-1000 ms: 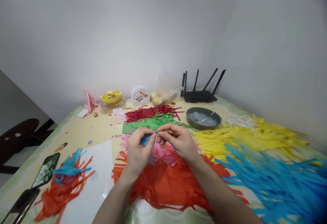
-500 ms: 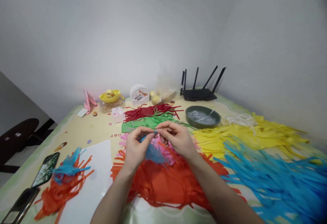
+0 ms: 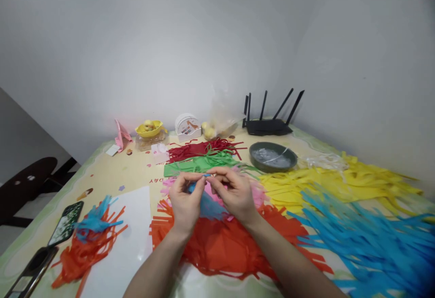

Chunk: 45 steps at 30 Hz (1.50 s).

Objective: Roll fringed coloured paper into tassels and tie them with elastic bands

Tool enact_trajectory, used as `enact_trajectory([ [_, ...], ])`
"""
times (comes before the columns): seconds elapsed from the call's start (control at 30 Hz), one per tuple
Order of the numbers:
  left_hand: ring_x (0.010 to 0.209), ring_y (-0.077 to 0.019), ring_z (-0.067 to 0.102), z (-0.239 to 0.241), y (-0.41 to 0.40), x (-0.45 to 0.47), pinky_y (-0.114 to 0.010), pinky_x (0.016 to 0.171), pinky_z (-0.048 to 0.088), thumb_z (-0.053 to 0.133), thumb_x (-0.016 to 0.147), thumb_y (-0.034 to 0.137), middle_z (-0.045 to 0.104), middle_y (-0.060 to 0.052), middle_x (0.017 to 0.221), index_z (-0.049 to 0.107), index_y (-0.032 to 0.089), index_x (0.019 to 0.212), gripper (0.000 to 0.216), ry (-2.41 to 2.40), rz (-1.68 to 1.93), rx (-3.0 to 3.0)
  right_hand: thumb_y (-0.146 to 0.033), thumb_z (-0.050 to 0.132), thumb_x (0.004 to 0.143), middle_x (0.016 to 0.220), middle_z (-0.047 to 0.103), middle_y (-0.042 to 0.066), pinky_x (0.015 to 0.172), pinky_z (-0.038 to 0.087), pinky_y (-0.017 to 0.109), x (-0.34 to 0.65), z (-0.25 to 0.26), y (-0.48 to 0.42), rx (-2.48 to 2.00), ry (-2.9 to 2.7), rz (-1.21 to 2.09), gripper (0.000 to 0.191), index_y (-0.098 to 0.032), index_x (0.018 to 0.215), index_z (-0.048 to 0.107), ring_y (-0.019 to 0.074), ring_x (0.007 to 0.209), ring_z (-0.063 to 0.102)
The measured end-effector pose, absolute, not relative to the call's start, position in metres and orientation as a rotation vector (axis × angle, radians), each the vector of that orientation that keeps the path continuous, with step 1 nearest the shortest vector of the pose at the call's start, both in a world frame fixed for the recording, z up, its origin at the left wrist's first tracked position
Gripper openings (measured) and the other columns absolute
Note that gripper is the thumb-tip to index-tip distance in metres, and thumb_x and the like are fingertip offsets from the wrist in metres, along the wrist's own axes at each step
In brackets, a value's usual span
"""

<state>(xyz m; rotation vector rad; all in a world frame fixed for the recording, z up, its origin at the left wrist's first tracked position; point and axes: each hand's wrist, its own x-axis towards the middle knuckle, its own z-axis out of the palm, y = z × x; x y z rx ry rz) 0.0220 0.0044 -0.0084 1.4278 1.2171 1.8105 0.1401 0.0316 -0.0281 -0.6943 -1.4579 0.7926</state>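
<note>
Both hands meet above the middle of the table. My left hand [image 3: 186, 198] pinches the top of a blue tissue-paper tassel [image 3: 210, 206] between thumb and forefinger. The fingertips of my right hand [image 3: 234, 191] close on the same twisted blue end from the other side. Its fringe hangs down, partly hidden behind the hands. Beneath lie fringed orange paper [image 3: 220, 243] and pink paper [image 3: 256, 189], with green fringed paper [image 3: 183, 166] and dark red fringed paper [image 3: 190, 150] farther back.
On the right spread yellow fringe [image 3: 292, 185] and blue fringe [image 3: 370, 239]. A dark round bowl [image 3: 288, 162] stands before a black router [image 3: 268, 127]. To the left are an orange-and-blue tassel [image 3: 81, 252], a white sheet [image 3: 122, 239], a phone [image 3: 66, 223] and another dark device [image 3: 30, 273].
The whole view has shifted slightly. My right fingers have drawn in closer together at the blue tassel's top, and its fringe hangs a little differently.
</note>
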Motion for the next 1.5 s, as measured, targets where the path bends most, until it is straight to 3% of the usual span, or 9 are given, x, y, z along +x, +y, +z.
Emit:
enact_trajectory([
  [0.2,0.075,-0.0162,0.064,-0.016,0.006,0.022,-0.028,0.073,0.05,0.067,0.081,0.024,0.069,-0.003,0.075,0.068,0.018,0.078,0.006,1.23,1.83,1.641,-0.039,0.061,0.086,0.046,0.045,-0.007,0.041,0.032,0.02,0.139,-0.025,0.032,-0.682,-1.374,0.971,0.022,-0.018,0.08,0.06,0.0079,0.04,0.039],
  [0.37,0.074,-0.0151,0.064,-0.013,0.003,0.021,-0.026,0.071,0.049,0.066,0.081,0.023,0.068,-0.002,0.075,0.067,0.018,0.079,0.006,1.274,1.788,1.624,-0.037,0.063,0.085,0.049,0.051,-0.006,0.044,0.035,0.02,0.14,-0.027,0.034,-0.692,-1.41,0.927,0.02,-0.018,0.089,0.065,0.0087,0.043,0.045],
  [0.63,0.07,-0.016,0.068,0.002,0.005,0.016,-0.025,0.068,0.051,0.075,0.071,0.027,0.071,-0.002,0.071,0.063,0.016,0.078,0.018,1.045,1.523,1.278,-0.039,0.069,0.078,0.047,0.05,-0.004,0.039,0.033,0.02,0.164,-0.004,0.037,-0.673,-1.531,1.063,0.024,-0.016,0.083,0.073,0.0078,0.04,0.041],
  [0.83,0.074,-0.0182,0.069,0.001,0.011,0.01,-0.026,0.07,0.051,0.079,0.066,0.032,0.074,-0.006,0.078,0.07,0.015,0.084,0.027,0.932,1.31,1.226,-0.037,0.069,0.077,0.046,0.053,-0.002,0.037,0.031,0.02,0.165,0.001,0.032,-0.738,-1.553,1.046,0.023,-0.016,0.079,0.076,0.0074,0.038,0.04],
  [0.97,0.064,-0.0151,0.066,-0.002,0.016,0.009,-0.025,0.066,0.05,0.081,0.063,0.033,0.072,-0.004,0.066,0.07,0.014,0.074,0.024,0.892,1.264,1.118,-0.035,0.068,0.077,0.049,0.055,-0.002,0.037,0.031,0.02,0.166,0.003,0.031,-0.737,-1.53,1.066,0.021,-0.015,0.077,0.075,0.0072,0.039,0.041],
  [1.13,0.055,-0.0114,0.061,-0.004,0.018,0.008,-0.02,0.054,0.047,0.082,0.062,0.035,0.071,-0.003,0.063,0.068,0.014,0.072,0.027,0.856,1.207,1.033,-0.036,0.068,0.079,0.041,0.045,-0.006,0.037,0.029,0.02,0.168,0.004,0.029,-0.769,-1.408,1.011,0.022,-0.014,0.075,0.07,0.0067,0.036,0.038],
  [1.3,0.05,-0.0096,0.058,-0.011,0.018,0.011,-0.019,0.048,0.044,0.078,0.065,0.041,0.068,-0.002,0.062,0.066,0.014,0.071,0.03,0.917,1.234,1.135,-0.037,0.068,0.079,0.042,0.046,-0.006,0.037,0.031,0.02,0.164,-0.002,0.028,-0.783,-1.315,0.949,0.023,-0.015,0.075,0.068,0.0071,0.037,0.039],
  [1.43,0.064,-0.0157,0.067,-0.002,0.036,-0.036,-0.026,0.06,0.052,0.059,0.082,0.043,0.073,-0.006,0.075,0.069,0.014,0.092,0.032,1.437,1.272,1.746,-0.039,0.067,0.08,0.05,0.057,-0.003,0.037,0.036,0.021,0.172,-0.005,0.031,-0.768,-1.295,1.044,0.028,-0.017,0.098,0.069,0.0091,0.039,0.045],
  [1.5,0.082,-0.0195,0.069,0.01,0.04,-0.086,-0.031,0.075,0.053,0.055,0.085,0.036,0.074,-0.009,0.091,0.068,0.015,0.101,0.029,1.728,1.303,1.826,-0.039,0.066,0.082,0.053,0.059,-0.002,0.037,0.037,0.021,0.178,-0.004,0.033,-0.768,-1.263,1.055,0.036,-0.019,0.112,0.066,0.0101,0.041,0.045],
])
